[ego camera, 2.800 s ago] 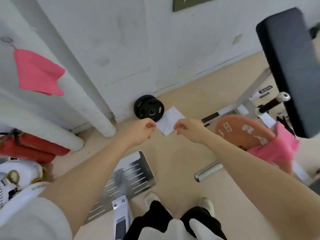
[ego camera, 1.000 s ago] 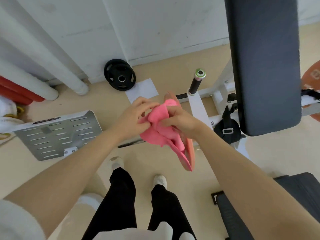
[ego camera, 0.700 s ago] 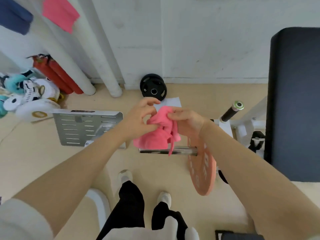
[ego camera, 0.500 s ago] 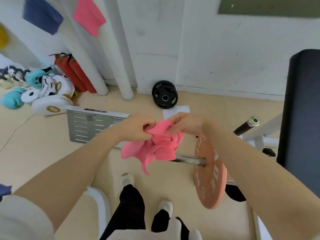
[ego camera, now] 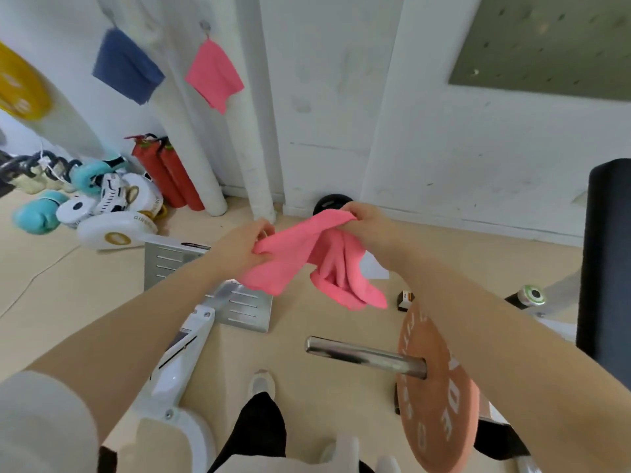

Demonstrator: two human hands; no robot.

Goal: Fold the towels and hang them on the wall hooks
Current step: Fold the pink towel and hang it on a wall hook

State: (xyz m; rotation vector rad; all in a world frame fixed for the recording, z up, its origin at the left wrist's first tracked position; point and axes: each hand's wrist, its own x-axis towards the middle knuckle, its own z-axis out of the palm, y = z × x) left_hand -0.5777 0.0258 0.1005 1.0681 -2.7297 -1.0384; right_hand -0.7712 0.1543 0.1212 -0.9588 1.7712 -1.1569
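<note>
Up in front of the person, a pink towel (ego camera: pixel 309 259) hangs crumpled and unfolded between both hands — left hand (ego camera: pixel 244 245) gripping one edge, right hand (ego camera: pixel 367 221) pinching another, fingers curled into the cloth. On the wall, a second pink towel (ego camera: pixel 213 76) and a blue towel (ego camera: pixel 126 68) hang from hooks. Lettering on the orange weight plate (ego camera: pixel 437 387) is blurred — unreadable.

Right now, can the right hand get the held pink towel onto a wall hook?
Probably not yet: the right hand and left hand grip the unfolded pink towel, well short of the hooks.
</note>
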